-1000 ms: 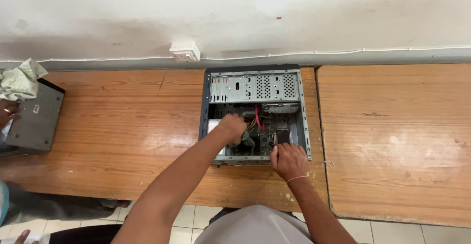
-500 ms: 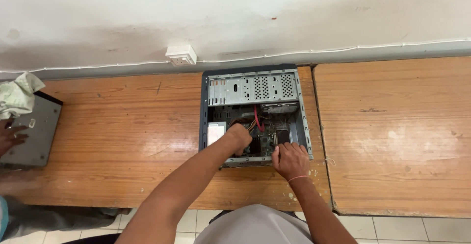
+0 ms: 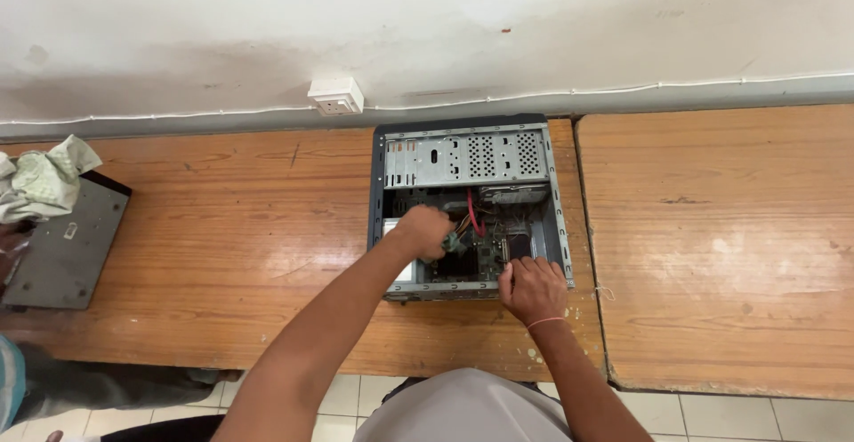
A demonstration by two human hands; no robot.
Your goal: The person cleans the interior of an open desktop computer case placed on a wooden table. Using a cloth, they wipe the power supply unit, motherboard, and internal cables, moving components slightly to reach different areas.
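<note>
An open computer case (image 3: 557, 204) lies flat on the wooden table (image 3: 231, 246), with a perforated metal drive cage (image 3: 463, 159) at its far end. Red and other wires (image 3: 471, 213) run down to a green circuit board (image 3: 487, 252). My left hand (image 3: 422, 231) is inside the case, left of the wires, fingers closed around a small green part (image 3: 454, 244). My right hand (image 3: 532, 286) rests on the case's near rim with its fingers curled over the edge.
A grey metal side panel (image 3: 62, 251) lies at the table's left end, with a crumpled pale cloth (image 3: 40, 184) on it and another person's hand (image 3: 12, 242) beside it. A wall socket (image 3: 336, 96) sits above the case. A second wooden table (image 3: 721, 246) adjoins on the right.
My left hand dipped toward the near side of the case, then came back up beside the wires. The right hand stayed on the rim. The view shifted slightly.
</note>
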